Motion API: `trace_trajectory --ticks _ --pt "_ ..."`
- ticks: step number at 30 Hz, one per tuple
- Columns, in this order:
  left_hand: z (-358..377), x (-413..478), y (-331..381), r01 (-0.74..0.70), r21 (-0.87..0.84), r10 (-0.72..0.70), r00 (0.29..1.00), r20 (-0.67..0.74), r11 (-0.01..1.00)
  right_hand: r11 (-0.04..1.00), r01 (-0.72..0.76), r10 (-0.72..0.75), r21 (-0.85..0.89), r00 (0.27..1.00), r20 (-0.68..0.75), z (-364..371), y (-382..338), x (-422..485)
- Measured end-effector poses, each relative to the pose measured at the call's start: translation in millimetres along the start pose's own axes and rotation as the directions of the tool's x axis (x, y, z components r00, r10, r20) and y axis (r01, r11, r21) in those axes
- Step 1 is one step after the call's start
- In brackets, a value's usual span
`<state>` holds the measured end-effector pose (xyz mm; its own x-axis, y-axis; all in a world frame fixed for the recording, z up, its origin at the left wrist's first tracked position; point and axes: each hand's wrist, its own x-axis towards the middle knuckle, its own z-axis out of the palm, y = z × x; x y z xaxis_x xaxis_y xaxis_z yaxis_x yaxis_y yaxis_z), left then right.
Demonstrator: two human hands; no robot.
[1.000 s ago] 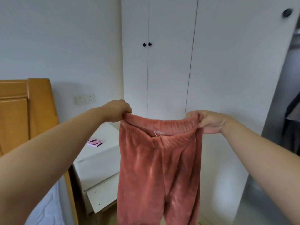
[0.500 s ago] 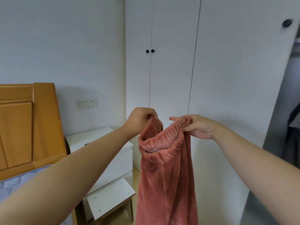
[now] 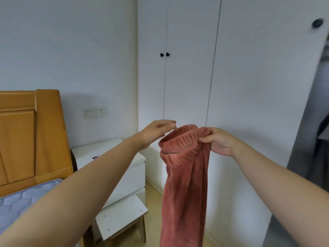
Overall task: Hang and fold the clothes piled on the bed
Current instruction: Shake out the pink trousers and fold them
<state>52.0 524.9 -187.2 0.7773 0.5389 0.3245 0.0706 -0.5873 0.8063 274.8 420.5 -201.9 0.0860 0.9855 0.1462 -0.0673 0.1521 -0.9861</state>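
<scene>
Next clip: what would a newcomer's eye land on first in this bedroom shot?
The salmon-pink fleece trousers hang mid-frame, folded lengthwise, in front of the white wardrobe. The right hand pinches the gathered waistband, while the left hand hovers beside it; its blurred fingers seem clear of the cloth. At far left stands an orange wooden headboard over a pale blue mattress.

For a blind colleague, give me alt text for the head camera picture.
The right hand grips the waistband of pink fleece trousers hanging before a white wardrobe; the left hand hovers at the waistband. Bed at left.
</scene>
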Motion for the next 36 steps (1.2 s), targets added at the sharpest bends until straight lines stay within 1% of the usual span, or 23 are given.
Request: trace_trajectory --ticks 2,3,4,5,7,8,11,13,15,18,22,24,26,27,28,29,30,31,32,33,34,35,36 --pt "-1 -6 0 -0.019 0.121 -0.002 0.985 0.175 0.992 1.0 0.004 -0.003 0.004 0.999 -0.038 0 -1 2" --pt "2 -7 2 -0.04 0.158 0.001 0.972 0.235 0.987 1.0 0.009 -0.009 0.002 0.999 -0.048 1 -2 3" --pt "5 -6 3 -0.045 0.199 -0.009 0.964 0.264 0.979 1.0 0.019 -0.019 -0.002 0.998 -0.052 2 -3 4" --pt "7 -3 1 -0.049 0.247 -0.019 0.965 0.263 0.968 1.0 0.027 -0.028 -0.006 0.998 -0.062 5 -3 5" --pt "14 1 -6 -0.034 0.344 -0.041 0.977 0.207 0.938 0.998 0.053 -0.054 -0.014 0.994 -0.1 11 -3 5" --pt "17 2 -8 -0.013 0.361 -0.053 0.984 0.172 0.933 0.997 0.071 -0.073 -0.016 0.99 -0.124 13 -2 5" --pt "26 -1 -13 0.019 0.309 -0.048 0.995 0.087 0.951 0.996 0.082 -0.084 -0.015 0.98 -0.18 9 -1 4" --pt "28 -1 -11 0.014 0.329 -0.036 0.998 0.06 0.944 0.995 0.065 -0.078 -0.075 0.98 -0.18 2 -3 0" --pt "27 1 -9 -0.002 0.406 -0.03 0.997 0.072 0.914 0.981 0.027 -0.058 -0.191 0.985 -0.161 -2 -5 -5" --pt "28 5 -7 -0.032 0.482 -0.032 0.992 0.123 0.876 0.926 -0.021 -0.033 -0.377 0.99 -0.138 -5 -10 -9" --pt "35 11 1 -0.113 0.532 0.0 0.978 0.207 0.839 0.851 -0.079 0.047 -0.52 0.996 -0.074 -7 -17 -13" --pt "38 13 5 -0.153 0.558 0.011 0.969 0.248 0.815 0.805 -0.096 0.051 -0.586 0.994 -0.093 -4 -20 -16" --pt "38 16 6 -0.163 0.565 0.027 0.97 0.241 0.809 0.767 -0.098 -0.024 -0.634 0.983 -0.181 -1 -22 -17" --pt "38 18 4 -0.141 0.531 0.043 0.98 0.193 0.836 0.774 -0.093 -0.073 -0.626 0.97 -0.234 0 -22 -16" --pt "38 19 1 -0.087 0.453 0.045 0.994 0.102 0.887 0.795 -0.08 -0.116 -0.602 0.953 -0.281 1 -20 -15" --pt "37 21 -4 -0.012 0.317 0.018 1.0 -0.016 0.949 0.829 -0.064 -0.141 -0.556 0.938 -0.318 2 -19 -14" --pt "36 21 -10 0.075 0.126 -0.06 0.991 -0.121 0.989 0.865 -0.045 -0.151 -0.5 0.926 -0.345 2 -17 -13" --pt "34 20 -19 0.152 -0.076 -0.163 0.973 -0.163 0.985 0.9 -0.025 -0.149 -0.436 0.921 -0.361 3 -16 -11" --pt "32 16 -27 0.239 -0.227 -0.272 0.954 -0.128 0.944 0.93 -0.006 -0.14 -0.368 0.919 -0.369 5 -15 -10" --pt "31 13 -38 0.33 -0.319 -0.361 0.931 -0.042 0.889 0.951 0.011 -0.131 -0.31 0.92 -0.369 7 -14 -8" --pt "31 9 -46 0.409 -0.36 -0.422 0.906 0.046 0.839 0.963 0.025 -0.124 -0.267 0.924 -0.361 8 -13 -7" --pt "32 6 -55 0.447 -0.383 -0.443 0.891 0.104 0.809 0.971 0.033 -0.117 -0.238 0.93 -0.349 10 -12 -6" --pt "33 4 -60 0.445 -0.404 -0.432 0.893 0.129 0.799 0.976 0.038 -0.112 -0.216 0.934 -0.339 13 -11 -4"
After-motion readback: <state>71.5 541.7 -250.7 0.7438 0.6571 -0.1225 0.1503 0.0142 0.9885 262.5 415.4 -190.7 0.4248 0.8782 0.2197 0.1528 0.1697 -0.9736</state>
